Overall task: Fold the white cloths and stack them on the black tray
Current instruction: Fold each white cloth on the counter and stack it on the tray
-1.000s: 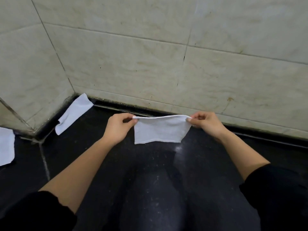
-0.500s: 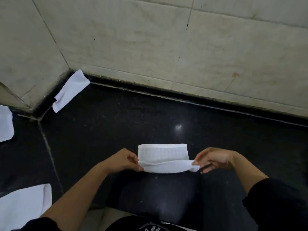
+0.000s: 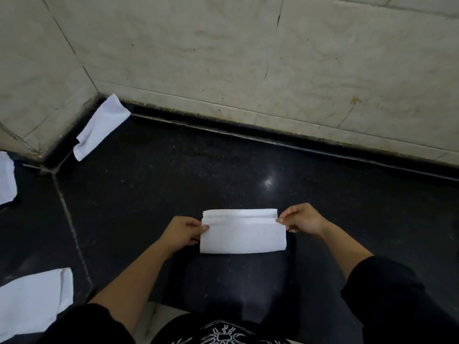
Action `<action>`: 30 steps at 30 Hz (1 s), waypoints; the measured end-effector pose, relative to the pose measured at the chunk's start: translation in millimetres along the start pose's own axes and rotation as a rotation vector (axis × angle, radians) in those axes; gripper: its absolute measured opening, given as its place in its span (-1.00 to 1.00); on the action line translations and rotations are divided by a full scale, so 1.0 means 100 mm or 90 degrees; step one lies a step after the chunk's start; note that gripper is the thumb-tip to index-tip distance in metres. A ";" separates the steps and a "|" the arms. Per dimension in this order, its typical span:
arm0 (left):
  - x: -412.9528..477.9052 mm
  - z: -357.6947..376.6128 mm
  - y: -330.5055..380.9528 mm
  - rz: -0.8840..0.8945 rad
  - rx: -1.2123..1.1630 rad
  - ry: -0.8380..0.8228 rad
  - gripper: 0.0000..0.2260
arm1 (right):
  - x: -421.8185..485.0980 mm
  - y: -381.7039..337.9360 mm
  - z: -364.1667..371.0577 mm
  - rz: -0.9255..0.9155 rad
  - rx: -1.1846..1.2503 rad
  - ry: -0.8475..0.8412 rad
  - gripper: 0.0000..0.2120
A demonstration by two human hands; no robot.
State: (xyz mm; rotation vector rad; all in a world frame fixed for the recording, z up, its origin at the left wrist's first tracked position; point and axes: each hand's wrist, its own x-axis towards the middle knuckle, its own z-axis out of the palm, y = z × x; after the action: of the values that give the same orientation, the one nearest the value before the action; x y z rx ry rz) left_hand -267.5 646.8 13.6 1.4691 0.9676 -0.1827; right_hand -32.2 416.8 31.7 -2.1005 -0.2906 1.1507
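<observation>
A white cloth (image 3: 242, 235) lies folded into a long rectangle on the black counter (image 3: 173, 184), just in front of me. Its upper layer stops a little short of the far edge, so a strip of the layer beneath shows. My left hand (image 3: 182, 230) pinches the cloth's left end. My right hand (image 3: 301, 219) pinches the top right corner. No black tray is in view.
Other white cloths lie about: one (image 3: 100, 126) propped in the far left corner against the tiled wall (image 3: 223, 58), one (image 3: 6, 181) at the left edge, one (image 3: 32, 300) at the near left. A seam (image 3: 72, 227) runs through the counter on the left.
The cloth, held up stretched between both hands a second ago, has come down onto the counter and been folded over toward the far edge. My view has tilted downward.
</observation>
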 end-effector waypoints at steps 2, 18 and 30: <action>0.05 0.03 0.02 -0.008 -0.013 0.025 -0.85 | 0.07 0.00 0.05 -0.014 0.002 0.028 -0.94; 0.50 0.19 -0.05 -0.047 0.055 0.217 -0.88 | 0.47 0.04 0.18 -0.049 -0.102 0.130 -0.96; 0.42 0.27 -0.07 -0.009 0.195 0.301 -0.78 | 0.40 0.04 0.27 -0.070 -0.203 0.229 -0.88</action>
State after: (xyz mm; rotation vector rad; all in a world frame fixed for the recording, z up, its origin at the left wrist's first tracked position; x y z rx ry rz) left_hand -234.2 640.7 -22.9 1.8326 1.3748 0.0110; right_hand -30.9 447.2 -6.0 -2.4855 -0.4334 0.6769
